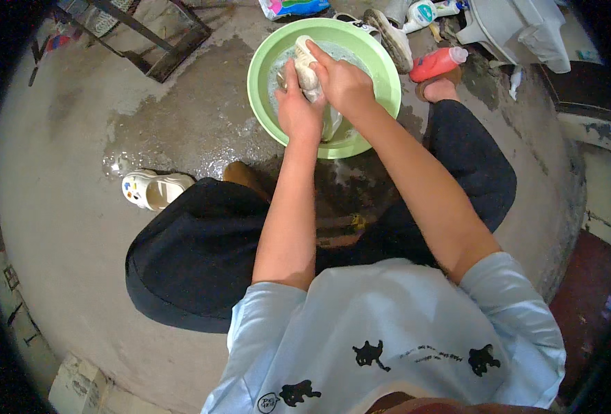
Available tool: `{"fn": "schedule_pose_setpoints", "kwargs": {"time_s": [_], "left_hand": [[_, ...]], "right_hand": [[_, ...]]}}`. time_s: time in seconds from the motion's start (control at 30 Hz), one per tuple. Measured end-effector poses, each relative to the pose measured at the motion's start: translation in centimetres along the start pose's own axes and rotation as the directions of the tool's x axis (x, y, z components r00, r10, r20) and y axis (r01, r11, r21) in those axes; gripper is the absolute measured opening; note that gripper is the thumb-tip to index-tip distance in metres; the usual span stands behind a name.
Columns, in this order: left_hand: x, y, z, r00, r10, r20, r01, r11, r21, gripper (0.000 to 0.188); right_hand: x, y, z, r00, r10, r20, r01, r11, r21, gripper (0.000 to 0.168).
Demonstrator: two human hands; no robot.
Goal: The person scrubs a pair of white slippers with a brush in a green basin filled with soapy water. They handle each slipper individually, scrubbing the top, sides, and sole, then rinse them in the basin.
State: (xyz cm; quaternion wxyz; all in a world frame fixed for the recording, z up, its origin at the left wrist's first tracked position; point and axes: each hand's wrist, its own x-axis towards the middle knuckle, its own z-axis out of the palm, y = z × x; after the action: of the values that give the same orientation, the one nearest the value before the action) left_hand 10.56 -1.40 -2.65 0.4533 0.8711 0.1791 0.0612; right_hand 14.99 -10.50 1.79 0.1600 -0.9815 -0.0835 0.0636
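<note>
A light green plastic basin of sudsy water stands on the floor before me. Over the water my left hand and my right hand both grip a pale, wet shoe, its ridged end pointing away from me. My left fingers lie along its left side. The right hand presses from the right, index finger stretched toward the far end. My hands hide much of the shoe, so its exact kind is unclear. A pale, limp-looking thing shows in the water below them.
A white clog with charms lies left on the partly wet concrete floor. Beyond the basin's right rim are a worn sneaker, a pink bottle, a white bottle and a grey plastic stool. A dark frame stands upper left.
</note>
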Motion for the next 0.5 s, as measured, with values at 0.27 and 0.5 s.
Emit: {"fn": "schedule_pose_setpoints", "kwargs": {"time_s": [0.27, 0.5], "left_hand": [[0.2, -0.5, 0.0, 1.0, 0.008, 0.014, -0.008, 1.0, 0.001, 0.092], [0.9, -2.0, -0.4, 0.997, -0.061, 0.046, 0.065, 0.995, -0.075, 0.096]], "right_hand": [[-2.3, 2.0, 1.5, 0.997, -0.001, -0.081, 0.02, 0.973, 0.23, 0.045], [-3.2, 2.7, 2.2, 0.997, -0.054, -0.06, 0.073, 0.918, 0.39, 0.046]]}}
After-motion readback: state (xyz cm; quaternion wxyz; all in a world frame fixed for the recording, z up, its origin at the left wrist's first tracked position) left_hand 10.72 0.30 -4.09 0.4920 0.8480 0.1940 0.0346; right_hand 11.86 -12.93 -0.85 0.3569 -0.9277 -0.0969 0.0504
